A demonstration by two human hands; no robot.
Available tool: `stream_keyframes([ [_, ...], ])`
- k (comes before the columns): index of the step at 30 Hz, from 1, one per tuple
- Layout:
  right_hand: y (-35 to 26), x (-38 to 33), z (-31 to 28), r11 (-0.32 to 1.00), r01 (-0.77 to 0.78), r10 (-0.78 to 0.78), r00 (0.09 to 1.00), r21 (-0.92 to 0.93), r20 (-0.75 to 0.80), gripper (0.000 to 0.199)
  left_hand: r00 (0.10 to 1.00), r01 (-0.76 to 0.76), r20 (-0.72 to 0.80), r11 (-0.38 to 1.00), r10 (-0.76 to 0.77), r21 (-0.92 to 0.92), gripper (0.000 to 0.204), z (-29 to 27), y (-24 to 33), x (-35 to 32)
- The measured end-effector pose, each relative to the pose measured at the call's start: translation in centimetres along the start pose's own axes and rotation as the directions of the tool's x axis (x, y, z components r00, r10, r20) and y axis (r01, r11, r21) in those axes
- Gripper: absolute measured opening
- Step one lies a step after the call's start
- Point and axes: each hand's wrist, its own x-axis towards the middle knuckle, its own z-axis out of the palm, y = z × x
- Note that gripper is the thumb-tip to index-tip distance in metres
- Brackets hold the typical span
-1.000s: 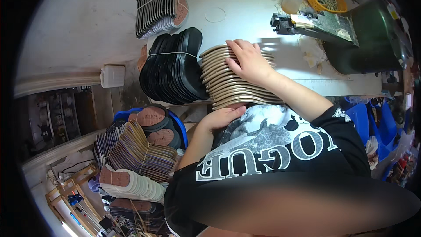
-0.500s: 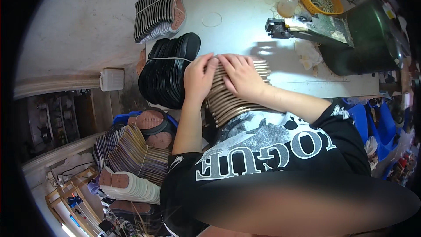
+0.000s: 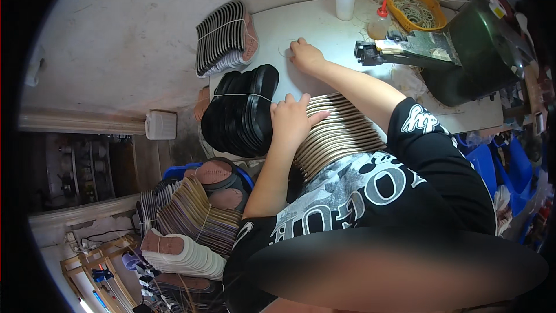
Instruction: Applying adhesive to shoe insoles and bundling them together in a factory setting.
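A row of tan-edged insoles [image 3: 341, 130] stands packed together between the table and my shirt front. My left hand [image 3: 291, 120] steadies its left side, thumb laid across the edges and fingers curled over the far end. Farther out, my right hand [image 3: 306, 57] reaches over the white tabletop, fingers bent down onto a thin rubber band [image 3: 282, 51]; the fingertips are partly hidden. Just left of my left hand lies a banded bundle of black insoles [image 3: 240, 113].
Behind the black bundle sits another banded bundle with striped edges [image 3: 223, 37]. A white bottle [image 3: 345, 3], a red-tipped squeeze bottle [image 3: 379, 26] and an orange basket of rubber bands [image 3: 412, 8] stand at the back. A dark green machine [image 3: 472, 49] juts in from the right. More bundles [image 3: 197, 214] lie lower left.
My right hand has left the insole stack and moved forward to the rubber band on the table. My left hand stays on the stack. The whole view has shifted slightly.
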Motion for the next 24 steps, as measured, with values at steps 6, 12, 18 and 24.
stream_keyframes([
  [6, -1.8, -4.5, -1.4, 0.991, 0.094, -0.094, 0.996, 0.092, -0.005, 0.015, 0.999, -0.014, -0.045, 1.0, 0.013, -0.028, 0.058, 0.6, -1.1, -0.4],
  [12, -1.9, -15.5, -10.4, 0.318, -0.285, -0.009, 0.953, 0.904, 0.303, 0.012, 1.0, -0.017, 0.006, 1.0, 0.017, -0.008, 0.052, -0.2, -0.8, 0.3],
  [18, 0.7, -17.9, -10.6, -0.179, -0.286, -0.023, 0.958, 0.941, 0.287, 0.019, 0.998, 0.001, 0.063, 1.0, -0.002, 0.025, 0.054, -0.1, -0.5, 1.0],
  [24, -1.8, -14.6, -9.0, -0.002, -0.304, -0.123, 0.945, 0.953, 0.301, 0.012, 0.994, -0.075, -0.083, 0.996, 0.071, -0.042, 0.042, 1.2, -0.3, 0.5],
])
